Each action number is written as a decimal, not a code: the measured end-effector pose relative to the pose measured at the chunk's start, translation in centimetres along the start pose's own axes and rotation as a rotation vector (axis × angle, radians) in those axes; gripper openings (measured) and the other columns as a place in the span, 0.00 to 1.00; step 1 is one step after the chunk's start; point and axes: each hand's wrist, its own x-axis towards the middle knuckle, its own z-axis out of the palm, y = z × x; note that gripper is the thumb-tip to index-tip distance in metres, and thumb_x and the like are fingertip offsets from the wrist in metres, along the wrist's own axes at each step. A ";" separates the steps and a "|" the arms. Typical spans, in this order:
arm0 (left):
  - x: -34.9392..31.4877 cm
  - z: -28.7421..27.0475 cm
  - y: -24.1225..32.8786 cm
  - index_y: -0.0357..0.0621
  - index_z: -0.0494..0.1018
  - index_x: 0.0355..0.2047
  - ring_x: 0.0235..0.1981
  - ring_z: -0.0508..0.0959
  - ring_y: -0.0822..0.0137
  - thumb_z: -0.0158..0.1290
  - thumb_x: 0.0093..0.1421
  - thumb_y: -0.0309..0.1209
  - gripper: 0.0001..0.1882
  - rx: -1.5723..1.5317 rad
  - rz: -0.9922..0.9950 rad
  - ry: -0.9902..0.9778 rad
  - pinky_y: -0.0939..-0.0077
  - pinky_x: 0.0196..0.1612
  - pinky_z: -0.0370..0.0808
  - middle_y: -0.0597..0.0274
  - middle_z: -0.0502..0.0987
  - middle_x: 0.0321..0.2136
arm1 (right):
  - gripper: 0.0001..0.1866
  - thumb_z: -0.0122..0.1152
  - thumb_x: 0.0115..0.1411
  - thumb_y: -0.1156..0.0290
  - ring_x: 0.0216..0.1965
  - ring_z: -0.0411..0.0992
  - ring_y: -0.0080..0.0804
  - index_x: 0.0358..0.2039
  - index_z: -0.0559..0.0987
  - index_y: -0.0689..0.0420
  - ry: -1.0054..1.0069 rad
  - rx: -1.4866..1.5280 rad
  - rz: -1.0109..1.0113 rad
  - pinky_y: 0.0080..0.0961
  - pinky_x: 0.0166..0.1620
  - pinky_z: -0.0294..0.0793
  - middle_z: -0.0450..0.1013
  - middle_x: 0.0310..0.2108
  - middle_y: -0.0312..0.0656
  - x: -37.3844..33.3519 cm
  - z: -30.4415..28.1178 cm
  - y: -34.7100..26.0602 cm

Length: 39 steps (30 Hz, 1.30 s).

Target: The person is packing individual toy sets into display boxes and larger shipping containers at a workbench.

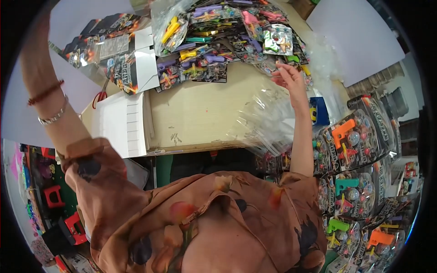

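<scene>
My right hand (290, 79) is raised over the right side of the table, by the near edge of a heap of toy packs (214, 38). Its fingers are loosely bent and apart, and I see nothing held in them. Closest to it is a clear pack with a green toy gun and small parts (278, 40). My left forearm (48, 98), with a red bracelet and a metal band, reaches up along the far left. The left hand itself is cut off at the picture's dark rim.
Printed black cardboard sheets (120, 68) lie at the back left, near red-handled scissors (99, 97). A stack of white card (120, 123) sits at the table's left front. Clear plastic bags (266, 120) and a blue box (319, 110) are at right. Toy-gun packs (353, 141) hang beyond.
</scene>
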 end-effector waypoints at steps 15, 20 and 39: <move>-30.4 9.5 -3.1 0.56 0.54 0.61 0.27 0.66 0.72 0.49 0.51 0.28 0.35 0.284 0.758 -0.962 0.80 0.33 0.64 0.68 0.63 0.26 | 0.09 0.57 0.56 0.73 0.33 0.74 0.23 0.38 0.77 0.59 0.137 -0.518 -0.026 0.19 0.37 0.72 0.77 0.31 0.40 -6.6 0.5 8.4; -31.5 11.0 -3.5 0.52 0.51 0.62 0.37 0.69 0.68 0.54 0.44 0.22 0.44 0.448 0.563 -1.186 0.73 0.43 0.64 0.63 0.67 0.38 | 0.10 0.56 0.57 0.73 0.33 0.74 0.25 0.39 0.77 0.60 0.061 -0.442 -0.041 0.21 0.37 0.71 0.77 0.31 0.42 -5.2 3.7 9.5; -33.1 4.3 -10.0 0.37 0.70 0.41 0.30 0.74 0.60 0.61 0.48 0.35 0.22 0.154 -0.790 -0.410 0.69 0.36 0.71 0.56 0.73 0.30 | 0.10 0.58 0.52 0.81 0.34 0.70 0.35 0.36 0.77 0.56 -0.225 -0.602 -0.833 0.37 0.50 0.66 0.72 0.29 0.38 -7.7 21.0 2.0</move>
